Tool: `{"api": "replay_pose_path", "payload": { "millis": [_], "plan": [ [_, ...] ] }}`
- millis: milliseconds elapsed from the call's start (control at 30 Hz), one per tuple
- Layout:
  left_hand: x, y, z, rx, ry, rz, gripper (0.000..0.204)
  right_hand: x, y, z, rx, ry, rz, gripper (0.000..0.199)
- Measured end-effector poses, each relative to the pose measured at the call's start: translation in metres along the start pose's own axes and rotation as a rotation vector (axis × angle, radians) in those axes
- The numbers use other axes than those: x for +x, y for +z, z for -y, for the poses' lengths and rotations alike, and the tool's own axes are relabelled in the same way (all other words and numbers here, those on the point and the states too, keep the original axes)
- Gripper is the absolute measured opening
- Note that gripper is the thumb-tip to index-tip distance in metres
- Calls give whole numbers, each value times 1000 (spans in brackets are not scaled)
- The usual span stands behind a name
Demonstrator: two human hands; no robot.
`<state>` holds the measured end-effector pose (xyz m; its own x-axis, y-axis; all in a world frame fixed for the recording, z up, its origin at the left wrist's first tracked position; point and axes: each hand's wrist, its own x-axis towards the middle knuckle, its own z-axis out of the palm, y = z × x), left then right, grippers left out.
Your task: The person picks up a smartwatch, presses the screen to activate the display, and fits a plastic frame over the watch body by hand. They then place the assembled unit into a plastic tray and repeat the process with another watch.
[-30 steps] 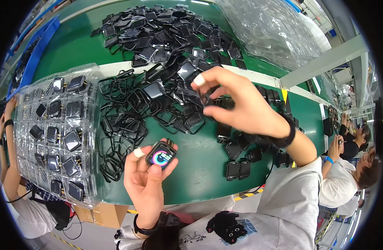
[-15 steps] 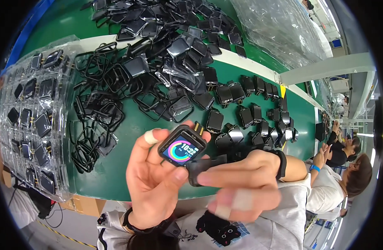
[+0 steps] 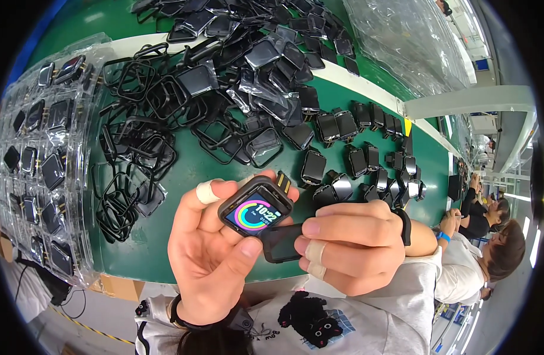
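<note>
My left hand (image 3: 201, 254) is closed around a black smartwatch body (image 3: 254, 207) without straps, gripping it by its edges. Its lit screen faces up with a coloured ring on it, and a short strip with gold contacts sticks out at its far right side. Between the thumb and fingers of my right hand (image 3: 360, 245) is a thin black rectangular cover (image 3: 279, 244) with rounded corners. The cover's left edge lies against the lower right corner of the watch, close to my left thumb. Pale tape wraps fingers on both hands.
Black frames (image 3: 136, 139) lie tangled on the green table (image 3: 165, 260), below a heap of dark covers (image 3: 263, 56). Several watch bodies (image 3: 313, 165) stand to the right. Clear plastic trays (image 3: 76, 177) with watches are stacked left. A co-worker (image 3: 476, 248) sits at the right.
My right fingers, blurred and lower before, have curled in around the black cover. The watch stays in my left hand, almost unmoved. The view has shifted slightly.
</note>
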<state>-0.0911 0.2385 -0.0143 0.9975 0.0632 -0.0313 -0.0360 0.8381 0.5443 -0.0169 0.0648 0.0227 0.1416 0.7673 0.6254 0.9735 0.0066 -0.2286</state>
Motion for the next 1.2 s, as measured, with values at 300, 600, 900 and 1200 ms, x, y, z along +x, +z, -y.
{"api": "replay_pose_path", "payload": {
  "millis": [300, 600, 900, 1200],
  "plan": [
    [2, -11, -2, 67, -18, -1, 50, 6, 2, -4, -31, -61, 71, 14],
    [-1, -14, -4, 227, -8, -3, 53, 11, 6, -3, -55, -134, 115, 11],
    [-2, -17, 1, 252, 34, 14, 52, 12, 8, -3, -56, -196, 129, 11],
    [5, -18, 0, 223, 30, 28, 51, 14, 7, -4, -39, -140, 132, 11]
  ]
}}
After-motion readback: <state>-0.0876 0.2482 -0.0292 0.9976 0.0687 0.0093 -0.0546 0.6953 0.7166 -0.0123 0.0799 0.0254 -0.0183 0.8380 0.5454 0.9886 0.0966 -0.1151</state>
